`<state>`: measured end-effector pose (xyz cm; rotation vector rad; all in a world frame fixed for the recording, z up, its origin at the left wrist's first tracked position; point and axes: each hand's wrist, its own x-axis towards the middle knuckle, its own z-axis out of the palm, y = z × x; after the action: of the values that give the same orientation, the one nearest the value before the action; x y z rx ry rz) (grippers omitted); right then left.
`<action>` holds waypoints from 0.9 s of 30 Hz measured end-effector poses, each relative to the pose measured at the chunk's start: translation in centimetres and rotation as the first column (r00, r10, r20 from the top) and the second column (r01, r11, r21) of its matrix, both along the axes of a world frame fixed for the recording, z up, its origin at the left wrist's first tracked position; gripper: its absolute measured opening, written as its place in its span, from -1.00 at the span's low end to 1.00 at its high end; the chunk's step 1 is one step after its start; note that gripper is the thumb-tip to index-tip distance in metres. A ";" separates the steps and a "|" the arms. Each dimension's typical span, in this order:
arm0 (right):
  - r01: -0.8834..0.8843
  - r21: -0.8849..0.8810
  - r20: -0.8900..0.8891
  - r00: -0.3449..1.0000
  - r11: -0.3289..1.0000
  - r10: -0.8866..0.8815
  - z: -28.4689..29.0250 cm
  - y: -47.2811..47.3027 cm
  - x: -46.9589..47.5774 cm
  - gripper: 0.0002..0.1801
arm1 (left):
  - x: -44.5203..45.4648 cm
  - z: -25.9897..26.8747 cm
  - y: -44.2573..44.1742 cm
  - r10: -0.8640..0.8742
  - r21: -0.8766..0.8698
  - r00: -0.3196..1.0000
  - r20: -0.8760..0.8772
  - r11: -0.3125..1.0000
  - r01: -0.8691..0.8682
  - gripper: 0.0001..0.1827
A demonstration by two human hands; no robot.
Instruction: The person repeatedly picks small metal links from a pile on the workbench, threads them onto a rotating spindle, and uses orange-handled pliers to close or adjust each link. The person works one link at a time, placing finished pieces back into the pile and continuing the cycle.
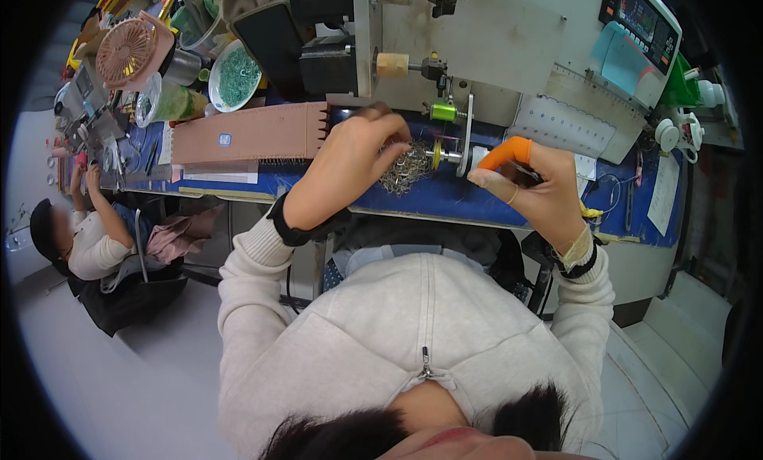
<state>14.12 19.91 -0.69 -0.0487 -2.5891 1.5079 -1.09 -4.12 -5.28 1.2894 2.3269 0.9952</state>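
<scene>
My left hand (357, 153) is at the pile of small metal wire pieces (406, 168), its fingers bent over the pile's upper left; whether it pinches a piece I cannot tell. My right hand (527, 183) is right of the winding machine's spindle, with an orange finger cot on one finger and a pale cover on the thumb. A slim dark tool (526, 173) lies within its curled fingers. Between the hands are a yellow wheel (437, 155) on the metal shaft and an upright metal arm (468, 132). A bright green cylinder (443, 112) sits above the shaft.
A long pink-brown box (250, 133) lies left on the blue bench mat (369, 205). Beyond it stand a bowl of green pieces (236, 75) and a pink fan (128, 52). A control panel (641, 25) and a steel ruler (596, 84) are at right. A co-worker (89, 239) sits far left.
</scene>
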 end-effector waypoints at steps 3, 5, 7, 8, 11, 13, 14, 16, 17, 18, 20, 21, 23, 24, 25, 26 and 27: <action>-0.004 0.006 0.018 1.000 1.000 0.004 -0.6 -0.4 0.3 -0.77 | -0.1 -2.4 0.6 0.061 0.034 0.996 -0.063 0.998 -0.059 -0.84; 0.001 0.024 0.005 1.000 1.000 -0.002 -0.7 -0.6 0.3 -0.75 | -0.2 -3.4 1.3 0.063 0.043 0.993 -0.096 0.997 -0.059 -0.83; 0.008 0.001 0.020 1.000 1.000 -0.008 -0.7 -0.8 0.5 -0.76 | -0.1 -4.0 2.2 0.079 0.053 0.991 -0.104 0.996 -0.074 -0.81; 0.016 -0.008 0.032 0.999 1.000 -0.015 -0.7 -0.9 0.5 -0.77 | 0.0 -4.2 2.6 0.096 0.064 0.991 -0.097 0.994 -0.090 -0.81; 0.026 -0.010 0.016 1.000 1.000 -0.026 -0.6 -1.1 0.9 -0.79 | 0.4 -4.7 3.6 0.160 0.021 0.983 -0.091 0.987 -0.158 -0.78; 0.024 0.009 0.006 1.000 1.000 -0.024 -0.4 -1.1 1.0 -0.80 | 0.6 -4.8 3.8 0.179 -0.018 0.978 -0.107 0.983 -0.181 -0.76; 0.029 0.014 0.003 1.000 0.999 -0.029 -0.4 -1.1 1.0 -0.80 | 0.6 -4.8 3.9 0.173 -0.028 0.977 -0.124 0.984 -0.178 -0.76; 0.013 0.025 -0.006 1.000 1.000 -0.013 -0.4 -1.0 0.9 -0.80 | 0.6 -4.8 3.9 0.162 -0.048 0.975 -0.151 0.984 -0.171 -0.75; 0.007 0.028 -0.009 1.000 1.000 -0.007 -0.5 -1.0 0.8 -0.80 | 0.6 -4.7 3.9 0.157 -0.058 0.974 -0.162 0.984 -0.169 -0.74; 0.001 0.031 -0.014 1.000 1.000 -0.001 -0.5 -1.0 0.6 -0.80 | 0.7 -4.6 3.8 0.153 -0.050 0.971 -0.183 0.985 -0.165 -0.74; -0.012 0.036 -0.024 1.000 0.999 0.013 -0.8 -0.9 0.2 -0.80 | 0.8 -4.4 3.4 0.164 -0.051 0.978 -0.126 0.984 -0.171 -0.76; -0.007 0.031 -0.010 1.000 1.000 0.007 -0.9 -1.0 0.0 -0.80 | 0.8 -4.4 3.2 0.168 -0.042 0.980 -0.103 0.984 -0.173 -0.77; 0.009 0.023 0.030 1.000 1.000 -0.010 -1.2 -1.1 -0.5 -0.80 | 0.8 -4.2 2.7 0.222 -0.028 0.975 -0.004 0.975 -0.222 -0.79; 0.005 0.012 0.024 1.000 1.000 -0.005 -1.3 -1.1 -0.7 -0.80 | 0.7 -4.1 2.6 0.242 -0.025 0.969 0.051 0.970 -0.241 -0.80; 0.003 0.006 0.026 1.000 1.000 -0.003 -1.4 -1.2 -0.8 -0.80 | 0.5 -4.1 2.5 0.232 0.004 0.972 0.037 0.973 -0.233 -0.80; 0.000 0.000 0.029 1.000 1.000 0.000 -1.4 -1.2 -0.9 -0.80 | 0.3 -4.1 2.5 0.217 0.029 0.976 0.028 0.976 -0.217 -0.80; -0.003 0.006 0.024 1.000 1.000 0.003 -1.5 -1.3 -0.9 -0.80 | 0.1 -4.1 2.5 0.209 0.068 0.978 0.010 0.976 -0.209 -0.80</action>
<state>13.24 18.62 -2.15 -0.0626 -2.6133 1.5088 -1.04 -1.64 -9.37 1.0818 2.4855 1.1496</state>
